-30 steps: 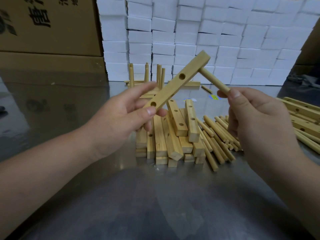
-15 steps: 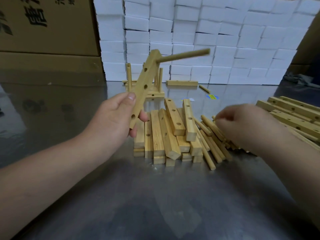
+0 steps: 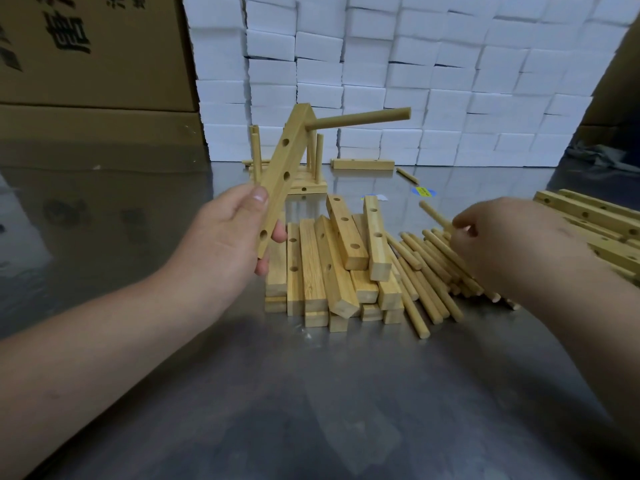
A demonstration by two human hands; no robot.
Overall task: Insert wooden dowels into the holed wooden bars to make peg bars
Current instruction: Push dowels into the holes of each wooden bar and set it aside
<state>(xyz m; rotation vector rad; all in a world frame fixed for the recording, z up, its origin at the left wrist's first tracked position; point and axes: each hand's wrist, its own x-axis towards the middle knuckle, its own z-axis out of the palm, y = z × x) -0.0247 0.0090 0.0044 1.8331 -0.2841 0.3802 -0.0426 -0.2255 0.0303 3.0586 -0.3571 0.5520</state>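
- On the worktop [image 3: 311,393], loose dowels [image 3: 426,271] lie just right of the stacked bars [image 3: 332,265].
- The left hand [image 3: 225,237] grips the held bar [image 3: 284,168] by its lower end; it leans steeply, one peg [image 3: 360,118] seated at the top.
- The right hand [image 3: 512,244] pinches a dowel [image 3: 433,213] angled up-left towards that bar.

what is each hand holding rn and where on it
The left hand grips the holed bar near its lower end. The right hand pinches a dowel, its far end sticking out of the fingers.
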